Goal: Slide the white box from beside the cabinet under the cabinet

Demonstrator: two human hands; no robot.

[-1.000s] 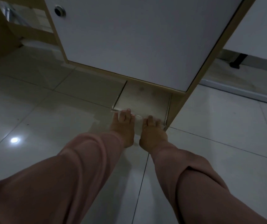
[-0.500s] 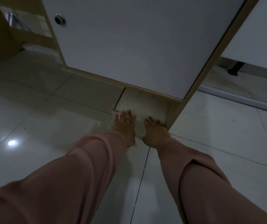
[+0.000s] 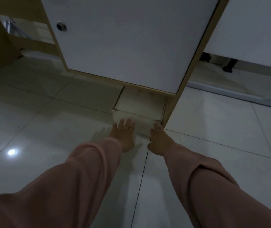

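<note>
Palms are doing the work here: I am pressing my left hand (image 3: 123,134) and right hand (image 3: 160,139) flat against the near face of the white box (image 3: 139,111), fingers stretched out and gripping nothing. The box is lying on the tiled floor (image 3: 49,137) straight ahead of my fingertips, its far part already tucked beneath the cabinet (image 3: 131,38), its near edge still poking out. Its long side is running across my push, so I am judging that both hands, about equally close, should drive forward together.
</note>
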